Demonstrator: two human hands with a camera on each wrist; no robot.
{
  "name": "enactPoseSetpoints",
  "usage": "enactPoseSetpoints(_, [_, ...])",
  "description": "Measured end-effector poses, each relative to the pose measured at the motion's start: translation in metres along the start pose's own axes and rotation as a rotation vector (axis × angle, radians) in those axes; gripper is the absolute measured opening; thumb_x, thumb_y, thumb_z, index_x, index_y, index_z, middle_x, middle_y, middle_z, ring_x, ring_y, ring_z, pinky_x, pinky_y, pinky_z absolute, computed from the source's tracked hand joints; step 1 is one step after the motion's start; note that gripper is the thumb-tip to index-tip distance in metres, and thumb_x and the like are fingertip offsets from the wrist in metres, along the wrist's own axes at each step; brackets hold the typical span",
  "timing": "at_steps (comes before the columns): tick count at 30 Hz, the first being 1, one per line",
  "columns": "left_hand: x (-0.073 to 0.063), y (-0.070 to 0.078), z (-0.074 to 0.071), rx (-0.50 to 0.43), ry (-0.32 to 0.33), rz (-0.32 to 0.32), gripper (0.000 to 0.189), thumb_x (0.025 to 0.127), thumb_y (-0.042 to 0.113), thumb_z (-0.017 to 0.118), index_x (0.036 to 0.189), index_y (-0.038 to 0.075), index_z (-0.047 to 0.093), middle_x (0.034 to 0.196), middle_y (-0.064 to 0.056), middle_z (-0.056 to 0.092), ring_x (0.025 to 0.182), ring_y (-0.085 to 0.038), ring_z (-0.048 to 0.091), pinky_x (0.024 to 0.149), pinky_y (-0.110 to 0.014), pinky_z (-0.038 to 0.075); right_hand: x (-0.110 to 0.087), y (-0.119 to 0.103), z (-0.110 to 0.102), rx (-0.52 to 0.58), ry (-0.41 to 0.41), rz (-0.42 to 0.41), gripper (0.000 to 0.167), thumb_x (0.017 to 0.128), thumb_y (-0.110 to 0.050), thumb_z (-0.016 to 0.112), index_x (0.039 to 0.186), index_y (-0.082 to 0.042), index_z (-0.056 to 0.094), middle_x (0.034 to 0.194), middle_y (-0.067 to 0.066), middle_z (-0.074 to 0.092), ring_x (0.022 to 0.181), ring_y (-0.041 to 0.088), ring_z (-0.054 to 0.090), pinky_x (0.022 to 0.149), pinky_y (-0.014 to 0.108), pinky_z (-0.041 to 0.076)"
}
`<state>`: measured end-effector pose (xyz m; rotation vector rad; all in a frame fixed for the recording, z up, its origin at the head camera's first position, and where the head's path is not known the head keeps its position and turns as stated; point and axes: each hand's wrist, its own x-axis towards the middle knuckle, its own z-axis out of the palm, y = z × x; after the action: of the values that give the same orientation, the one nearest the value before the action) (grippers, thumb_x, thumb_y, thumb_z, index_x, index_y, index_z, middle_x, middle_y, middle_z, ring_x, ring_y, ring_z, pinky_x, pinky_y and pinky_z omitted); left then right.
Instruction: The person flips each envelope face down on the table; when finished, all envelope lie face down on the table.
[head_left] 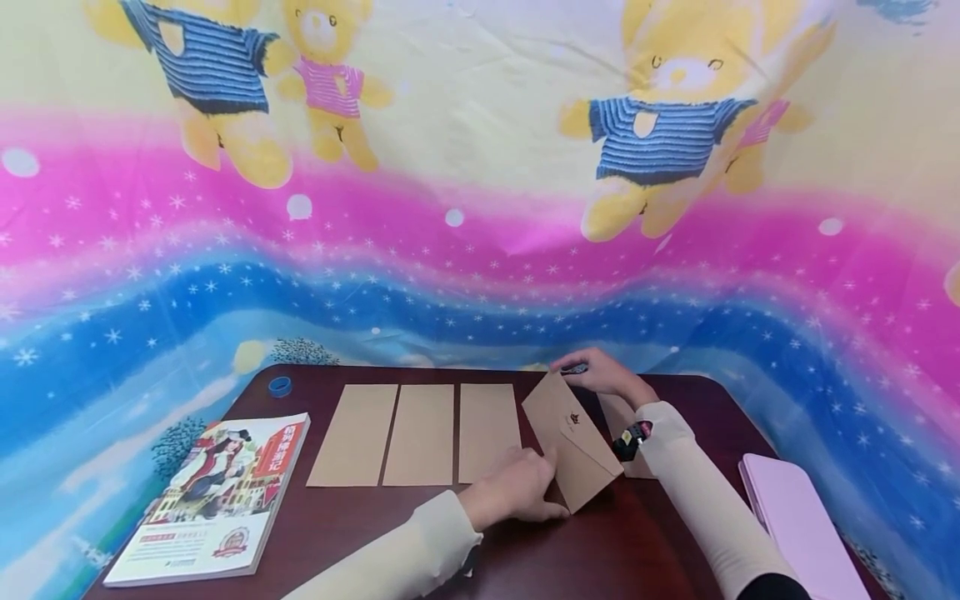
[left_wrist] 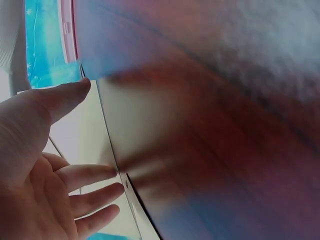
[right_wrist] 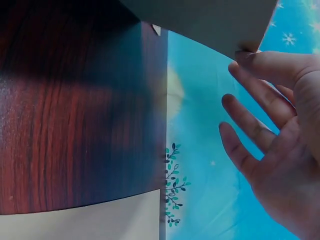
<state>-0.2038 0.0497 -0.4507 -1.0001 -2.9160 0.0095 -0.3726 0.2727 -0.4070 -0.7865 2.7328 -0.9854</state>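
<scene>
A brown kraft envelope point(head_left: 573, 442) with a pointed flap and a small dark print is tilted up off the table in the head view. My right hand point(head_left: 603, 372) pinches its far corner between thumb and index finger; the right wrist view shows that raised corner point(right_wrist: 250, 42), with the other fingers spread. By the envelope's near left edge is my left hand point(head_left: 517, 487), its fingers extended in the left wrist view, fingertips at or close to the paper. Three flat brown envelopes lie in a row to the left: one point(head_left: 352, 437), a second point(head_left: 418, 437) and a third point(head_left: 487, 425).
Partly hidden behind my right wrist lies another brown envelope point(head_left: 637, 467). A book point(head_left: 210, 500) with an illustrated cover is at the left, a blue ring point(head_left: 280, 386) beyond it. The pink case point(head_left: 798, 517) sits at the right edge of the dark table point(head_left: 360, 533). Patterned cloth hangs behind.
</scene>
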Motion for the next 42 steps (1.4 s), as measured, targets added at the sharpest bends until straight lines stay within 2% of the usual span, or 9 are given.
enactPoseSetpoints(4, [-0.001, 0.005, -0.001, -0.033, -0.013, -0.022, 0.092, 0.077, 0.074, 0.074, 0.135, 0.007, 0.049, 0.088, 0.0, 0.074, 0.082, -0.013, 0.07, 0.074, -0.027, 0.052, 0.001, -0.002, 0.001, -0.002, -0.009, 0.006, 0.027, 0.1, -0.017, 0.066, 0.126, -0.018, 0.074, 0.137, 0.009, 0.068, 0.131, 0.033, 0.06, 0.102, 0.052, 0.053])
enactPoseSetpoints(8, [-0.001, 0.009, -0.002, -0.036, -0.027, -0.048, 0.108, 0.075, 0.078, 0.073, 0.146, 0.002, 0.044, 0.099, -0.003, 0.077, 0.091, -0.014, 0.071, 0.08, -0.027, 0.052, 0.003, -0.005, 0.001, -0.018, -0.013, -0.028, 0.025, 0.099, -0.017, 0.068, 0.123, -0.02, 0.076, 0.133, 0.009, 0.07, 0.125, 0.034, 0.064, 0.099, 0.05, 0.054])
enactPoseSetpoints(13, [0.0, 0.01, -0.001, -0.08, -0.053, -0.087, 0.125, 0.074, 0.08, 0.072, 0.16, 0.0, 0.028, 0.109, -0.004, 0.077, 0.099, -0.012, 0.07, 0.085, -0.027, 0.052, 0.004, -0.011, -0.001, -0.038, -0.023, -0.057, 0.022, 0.098, -0.017, 0.069, 0.118, -0.023, 0.076, 0.129, 0.007, 0.071, 0.124, 0.035, 0.063, 0.101, 0.051, 0.053])
enactPoseSetpoints(18, [0.001, 0.008, 0.0, -0.079, -0.05, -0.094, 0.121, 0.077, 0.075, 0.073, 0.16, -0.002, 0.029, 0.112, -0.004, 0.077, 0.102, -0.012, 0.07, 0.087, -0.027, 0.053, 0.003, -0.018, -0.005, -0.047, -0.033, -0.059, 0.022, 0.097, -0.014, 0.067, 0.116, -0.02, 0.076, 0.13, 0.008, 0.07, 0.128, 0.036, 0.06, 0.103, 0.056, 0.051])
enactPoseSetpoints(23, [0.0, 0.007, 0.0, -0.086, -0.063, -0.081, 0.125, 0.076, 0.077, 0.073, 0.161, -0.001, 0.026, 0.121, -0.002, 0.074, 0.104, -0.011, 0.069, 0.086, -0.027, 0.052, 0.005, -0.021, -0.007, -0.078, -0.034, -0.04, 0.02, 0.096, -0.014, 0.066, 0.113, -0.019, 0.076, 0.127, 0.007, 0.07, 0.128, 0.035, 0.059, 0.103, 0.056, 0.05])
enactPoseSetpoints(30, [-0.001, 0.007, 0.0, -0.057, -0.05, -0.058, 0.11, 0.082, 0.064, 0.076, 0.159, -0.001, 0.031, 0.115, -0.002, 0.076, 0.104, -0.012, 0.069, 0.089, -0.028, 0.052, 0.007, -0.026, -0.008, -0.094, -0.042, -0.023, 0.019, 0.098, -0.019, 0.065, 0.114, -0.022, 0.074, 0.132, 0.009, 0.068, 0.132, 0.037, 0.057, 0.105, 0.059, 0.049])
enactPoseSetpoints(36, [-0.002, 0.007, 0.001, -0.031, -0.045, -0.035, 0.102, 0.084, 0.058, 0.075, 0.158, 0.0, 0.035, 0.117, -0.002, 0.076, 0.111, -0.012, 0.069, 0.091, -0.028, 0.053, 0.011, -0.018, -0.008, -0.032, -0.04, -0.039, 0.022, 0.1, -0.021, 0.066, 0.12, -0.019, 0.073, 0.135, 0.011, 0.068, 0.132, 0.038, 0.059, 0.104, 0.056, 0.051])
enactPoseSetpoints(42, [-0.004, 0.004, 0.001, -0.032, -0.024, -0.019, 0.103, 0.086, 0.058, 0.074, 0.159, -0.001, 0.032, 0.108, -0.002, 0.078, 0.102, -0.01, 0.071, 0.088, -0.026, 0.051, 0.009, -0.01, -0.005, 0.09, -0.028, -0.046, 0.025, 0.098, -0.018, 0.07, 0.122, -0.015, 0.072, 0.13, 0.018, 0.07, 0.122, 0.034, 0.066, 0.099, 0.048, 0.055])
